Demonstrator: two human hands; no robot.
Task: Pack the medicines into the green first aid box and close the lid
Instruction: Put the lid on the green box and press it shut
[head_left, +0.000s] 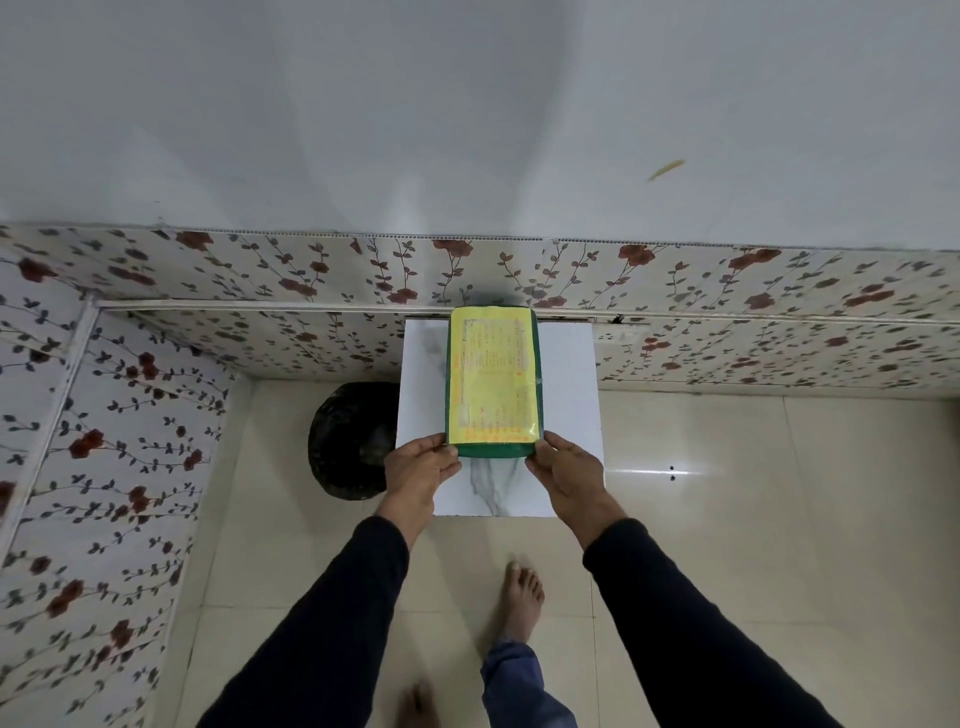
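The green first aid box (493, 382) lies flat on the white marble-patterned table (566, 395), set lengthwise away from the person, with its far end close to the floral wall panel (727, 291). The lid is down, and its top face carries a yellow printed label (492, 379); the print is too small to read. The left hand (421, 465) holds the near left corner of the box, thumb on top at the label edge, the other fingers curled against the side. The right hand (566, 467) holds the near right corner in the same manner. Each grip is closed on the box; how tightly cannot be told. Both forearms wear dark sleeves (675, 623). No medicines show outside the box. A black bag (345, 441) sits on the tiled floor (779, 519) just left of the table, partly hidden by it. The person's bare foot (522, 597) stands on the floor below the table's near edge.
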